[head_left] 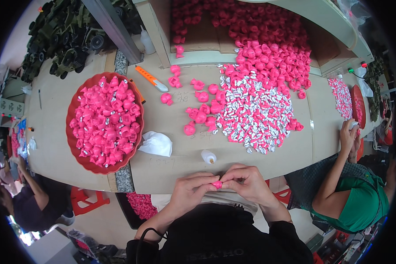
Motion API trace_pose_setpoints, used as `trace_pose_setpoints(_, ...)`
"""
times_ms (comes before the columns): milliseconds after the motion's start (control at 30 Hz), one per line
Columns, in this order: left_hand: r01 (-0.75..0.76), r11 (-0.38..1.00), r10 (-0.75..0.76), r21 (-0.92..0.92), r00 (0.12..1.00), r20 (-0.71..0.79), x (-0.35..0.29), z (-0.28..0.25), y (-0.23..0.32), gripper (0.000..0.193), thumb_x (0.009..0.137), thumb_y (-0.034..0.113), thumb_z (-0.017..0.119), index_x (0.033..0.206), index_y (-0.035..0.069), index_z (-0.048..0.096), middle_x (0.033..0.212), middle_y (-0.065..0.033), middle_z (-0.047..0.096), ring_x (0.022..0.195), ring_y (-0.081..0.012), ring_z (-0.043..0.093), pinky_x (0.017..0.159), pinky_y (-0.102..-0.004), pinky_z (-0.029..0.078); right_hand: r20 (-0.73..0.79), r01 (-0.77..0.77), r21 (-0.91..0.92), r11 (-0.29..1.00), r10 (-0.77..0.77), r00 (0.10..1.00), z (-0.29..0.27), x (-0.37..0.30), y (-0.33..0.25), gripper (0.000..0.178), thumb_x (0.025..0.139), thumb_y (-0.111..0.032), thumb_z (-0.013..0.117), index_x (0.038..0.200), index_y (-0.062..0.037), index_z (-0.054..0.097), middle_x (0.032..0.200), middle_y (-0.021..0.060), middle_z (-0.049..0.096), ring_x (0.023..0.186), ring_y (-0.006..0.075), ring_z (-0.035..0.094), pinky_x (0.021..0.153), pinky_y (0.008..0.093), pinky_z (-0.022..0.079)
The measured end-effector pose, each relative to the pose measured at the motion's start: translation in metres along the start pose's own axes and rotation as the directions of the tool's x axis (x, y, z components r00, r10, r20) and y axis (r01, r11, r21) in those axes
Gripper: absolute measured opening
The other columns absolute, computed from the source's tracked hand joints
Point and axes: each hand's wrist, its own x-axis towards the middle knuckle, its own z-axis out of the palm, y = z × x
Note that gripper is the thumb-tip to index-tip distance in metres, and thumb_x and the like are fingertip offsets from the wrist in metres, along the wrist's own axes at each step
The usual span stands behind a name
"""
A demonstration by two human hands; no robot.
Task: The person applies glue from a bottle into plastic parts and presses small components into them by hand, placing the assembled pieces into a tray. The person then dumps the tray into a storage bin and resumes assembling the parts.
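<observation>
Close to my body, at the table's near edge, a small pink plastic piece (217, 185) is pinched between both hands. My left hand (191, 189) closes thumb and fingertips on its left side. From the other side my right hand (245, 181) grips it the same way, its fingers partly covering the piece. Just beyond them a small white glue bottle (208, 156) lies on its side, nozzle toward me. Farther off spreads a heap of small pink-and-white pieces (259, 116). Pink rounded figure parts (200, 115) lie scattered at its left.
A scalloped red basin (69, 127) of pink parts stands left, beside a crumpled white tissue (156, 144). An orange utility knife (152, 79) lies beyond. More pink parts (268, 57) spill from a shelf at the back. A co-worker in green (356, 198) sits at right, another person (31, 193) at left.
</observation>
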Motion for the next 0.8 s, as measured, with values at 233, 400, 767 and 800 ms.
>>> trace_pose_setpoints(233, 0.073, 0.992, -0.075, -0.104, 0.997, -0.023, -0.001, 0.002, 0.005, 0.021, 0.078, -0.004, 0.069, 0.098, 0.001, 0.071, 0.096, -0.0111, 0.069, 0.086, -0.0150, 0.065, 0.077, -0.0261, 0.052, 0.114, -0.015, 0.003, 1.000, 0.014, 0.993, -0.010, 0.008, -0.002, 0.009, 0.081, -0.006, 0.069, 0.088, -0.0017, 0.071, 0.077, 0.0051, 0.062, 0.068, 0.0112, 0.056, 0.061, 0.0266, 0.044)
trace_pose_setpoints(400, 0.099, 0.983, -0.103, -0.157, 0.994, -0.017, -0.002, 0.002, 0.004, 0.019, 0.079, -0.004, 0.069, 0.098, 0.001, 0.071, 0.097, -0.0103, 0.069, 0.087, -0.0150, 0.065, 0.078, -0.0255, 0.052, 0.120, -0.013, -0.015, 1.000, 0.014, 0.993, -0.010, 0.009, 0.001, 0.011, 0.079, -0.007, 0.073, 0.089, -0.0035, 0.072, 0.074, 0.0010, 0.061, 0.065, 0.0067, 0.052, 0.057, 0.0230, 0.039)
trace_pose_setpoints(767, 0.199, 0.781, -0.185, -0.592, 0.979, 0.085, -0.004, -0.006, 0.004, 0.024, 0.087, -0.007, 0.057, 0.111, -0.004, 0.061, 0.103, -0.0116, 0.061, 0.089, -0.0215, 0.066, 0.077, -0.0282, 0.056, -0.151, 0.132, 0.101, 0.986, -0.116, 0.982, -0.015, 0.016, 0.017, 0.017, 0.075, -0.007, 0.074, 0.092, -0.0046, 0.072, 0.086, 0.0018, 0.064, 0.071, 0.0079, 0.055, 0.060, 0.0229, 0.041)
trace_pose_setpoints(800, 0.194, 0.784, -0.184, -0.590, 0.980, 0.078, -0.005, -0.007, 0.003, 0.024, 0.087, -0.007, 0.057, 0.111, -0.004, 0.061, 0.103, -0.0116, 0.061, 0.089, -0.0215, 0.066, 0.077, -0.0282, 0.056, -0.242, 0.164, 0.019, 0.986, -0.155, 0.958, -0.014, 0.017, 0.017, 0.022, 0.074, -0.007, 0.075, 0.096, -0.0045, 0.071, 0.092, 0.0016, 0.064, 0.074, 0.0077, 0.055, 0.061, 0.0221, 0.041)
